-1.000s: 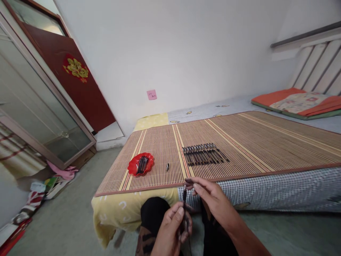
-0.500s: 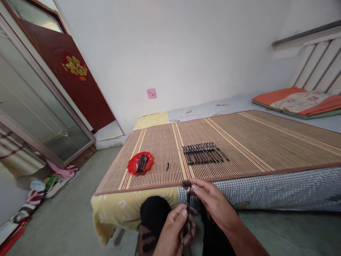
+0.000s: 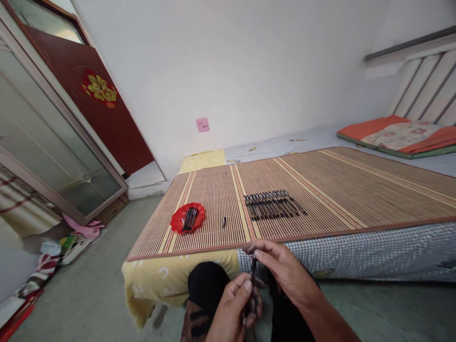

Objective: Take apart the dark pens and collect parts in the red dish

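Well, L hand (image 3: 237, 301) pinching blk pen (image 3: 253, 267) low, R hand (image 3: 283, 268) pinching upper end.

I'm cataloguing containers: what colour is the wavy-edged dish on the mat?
The dish is bright red; it shows best in the head view.

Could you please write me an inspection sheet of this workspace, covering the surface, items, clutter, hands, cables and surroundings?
Surface: striped mat laid over a bed.
Items: held pen; row of pens on the mat; red dish holding more pens; small dark piece, perhaps a cap, between dish and row.
Clutter: pink cloth among mixed things on the floor, left.
Hands: left hand grips the pen's lower part; right hand pinches its upper end.
Cables: nothing seen.
Surroundings: white wall with pink note; red door.
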The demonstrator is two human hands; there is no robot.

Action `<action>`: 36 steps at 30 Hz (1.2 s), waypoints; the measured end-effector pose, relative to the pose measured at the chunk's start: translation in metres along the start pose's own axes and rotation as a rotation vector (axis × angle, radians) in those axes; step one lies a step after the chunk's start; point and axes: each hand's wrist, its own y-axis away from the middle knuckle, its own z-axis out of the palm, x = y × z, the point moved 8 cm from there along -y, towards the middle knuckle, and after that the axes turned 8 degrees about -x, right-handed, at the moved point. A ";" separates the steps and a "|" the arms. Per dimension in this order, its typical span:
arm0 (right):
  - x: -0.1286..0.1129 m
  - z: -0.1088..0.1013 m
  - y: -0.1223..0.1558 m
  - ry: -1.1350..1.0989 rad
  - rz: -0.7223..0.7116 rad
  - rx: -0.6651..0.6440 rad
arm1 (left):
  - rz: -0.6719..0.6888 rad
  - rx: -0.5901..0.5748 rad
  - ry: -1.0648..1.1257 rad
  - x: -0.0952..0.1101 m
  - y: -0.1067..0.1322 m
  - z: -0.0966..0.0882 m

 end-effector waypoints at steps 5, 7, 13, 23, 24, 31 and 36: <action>0.005 -0.005 -0.003 -0.049 0.032 0.068 | -0.015 0.014 -0.023 0.001 0.001 0.000; 0.003 -0.009 -0.002 -0.075 0.001 0.121 | -0.017 0.018 -0.024 0.000 0.000 0.000; 0.003 -0.016 0.006 -0.074 -0.004 0.183 | -0.006 0.021 -0.006 -0.003 -0.001 -0.001; -0.007 -0.004 0.002 0.097 -0.008 0.006 | -0.034 0.036 -0.005 0.000 0.001 0.000; -0.007 -0.004 0.002 0.093 -0.005 0.006 | -0.032 0.033 -0.006 0.000 0.001 0.000; 0.004 -0.011 -0.001 -0.024 -0.014 0.105 | -0.006 0.014 -0.023 -0.002 -0.002 -0.003; 0.006 -0.016 0.002 -0.028 -0.006 0.143 | 0.014 0.010 -0.008 -0.002 -0.003 -0.003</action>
